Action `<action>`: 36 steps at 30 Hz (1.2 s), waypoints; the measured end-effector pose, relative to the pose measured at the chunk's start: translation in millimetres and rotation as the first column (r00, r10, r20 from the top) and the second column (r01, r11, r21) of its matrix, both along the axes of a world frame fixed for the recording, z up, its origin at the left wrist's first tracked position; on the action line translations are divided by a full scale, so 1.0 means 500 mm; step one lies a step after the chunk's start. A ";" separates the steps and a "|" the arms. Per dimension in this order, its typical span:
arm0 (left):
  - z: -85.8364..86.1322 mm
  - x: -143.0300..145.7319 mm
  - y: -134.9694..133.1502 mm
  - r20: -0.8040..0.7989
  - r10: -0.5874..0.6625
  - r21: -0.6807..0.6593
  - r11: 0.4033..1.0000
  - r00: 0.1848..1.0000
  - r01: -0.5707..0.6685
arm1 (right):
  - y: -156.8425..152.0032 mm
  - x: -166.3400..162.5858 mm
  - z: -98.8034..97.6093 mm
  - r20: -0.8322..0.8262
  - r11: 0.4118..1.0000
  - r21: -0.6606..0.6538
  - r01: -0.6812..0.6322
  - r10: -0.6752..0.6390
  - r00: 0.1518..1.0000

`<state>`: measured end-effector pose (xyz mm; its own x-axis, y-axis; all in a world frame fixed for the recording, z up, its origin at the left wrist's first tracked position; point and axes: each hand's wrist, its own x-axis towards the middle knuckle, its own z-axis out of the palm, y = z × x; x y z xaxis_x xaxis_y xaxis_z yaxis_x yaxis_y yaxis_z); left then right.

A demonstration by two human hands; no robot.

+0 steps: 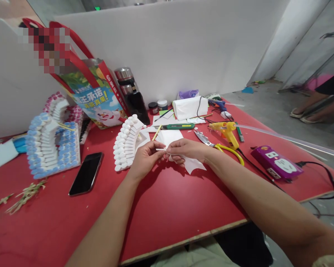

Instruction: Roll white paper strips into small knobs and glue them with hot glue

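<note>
Paper (195, 165) is mid-worktop (180, 211), back from the front edge, between both hands. Left hand's (146, 157) grip pinches a thin white strip of it; right hand's (192, 150) grip is closed on it too. Can't tell if it's one piece.

Risks, my read: uneven pull tears or creases it, since it looks thin. Right forearm sits close to the scissors (204, 139) and the glue gun (225, 134); a sideways nudge could shift either. The gun's clear rod (289, 140) overhangs the right edge, so a snag there could twist the gun.

Materials: paper limp, matt, ragged-cornered. Fan model (125, 142), left of the hands: white, stepped ribs, rounded knobs. Gun yellow plastic; scissors bare metal, yellow loop handles. Worktop smooth red, raw front edge.
</note>
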<state>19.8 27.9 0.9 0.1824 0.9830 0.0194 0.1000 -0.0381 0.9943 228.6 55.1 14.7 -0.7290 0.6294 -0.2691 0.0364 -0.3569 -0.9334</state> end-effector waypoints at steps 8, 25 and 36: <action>0.000 0.000 -0.003 -0.160 -0.027 0.083 0.996 0.987 0.041 | 0.004 -0.005 -0.002 0.064 0.999 0.033 0.016 -0.019 0.998; -0.023 -0.001 -0.004 -0.569 0.427 0.817 0.387 0.703 0.426 | 0.021 -0.023 -0.001 0.005 0.908 -0.419 0.016 -0.016 1.000; 0.017 0.023 -0.017 0.131 -0.077 -0.200 0.974 0.988 0.102 | -0.021 -0.019 0.025 0.157 0.955 0.236 0.180 -0.220 0.963</action>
